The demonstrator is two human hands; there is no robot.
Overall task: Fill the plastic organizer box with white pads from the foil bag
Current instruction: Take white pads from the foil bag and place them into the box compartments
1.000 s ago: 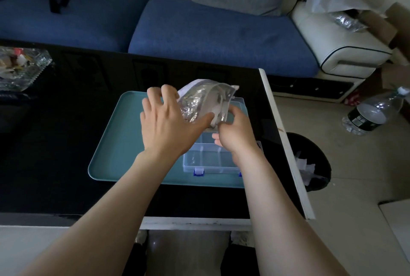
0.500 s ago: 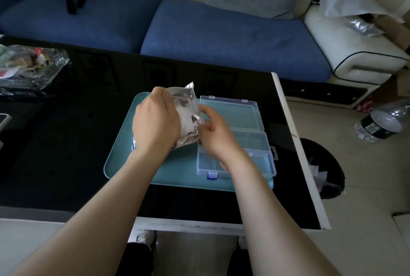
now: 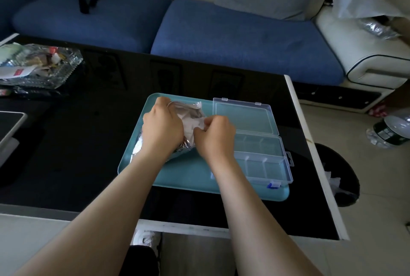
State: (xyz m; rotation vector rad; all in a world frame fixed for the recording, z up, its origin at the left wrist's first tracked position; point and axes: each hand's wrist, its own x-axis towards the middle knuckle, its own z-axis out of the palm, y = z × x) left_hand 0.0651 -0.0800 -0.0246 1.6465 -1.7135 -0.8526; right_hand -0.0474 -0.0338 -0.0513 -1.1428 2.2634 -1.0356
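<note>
A crinkled silver foil bag [image 3: 188, 111] lies on the left half of a teal tray [image 3: 188, 176]. My left hand [image 3: 163, 127] grips the bag from above. At the bag's mouth, white pads [image 3: 193, 127] show, and my right hand [image 3: 216, 136] pinches them with curled fingers. To the right on the tray stands the clear plastic organizer box [image 3: 264, 160], lid [image 3: 244, 116] flipped back, its divided compartments showing nothing inside.
The tray sits on a black glass table [image 3: 88, 142] with a white right edge. A glass dish [image 3: 37, 67] of wrappers stands far left, a tablet [image 3: 8, 127] at the left edge. A black bin [image 3: 337, 176] and a bottle [image 3: 390, 129] are on the floor right.
The bag has come down from above the box to the tray's left side. My left hand now covers it from above, and my right hand has closed on the pads at its mouth.
</note>
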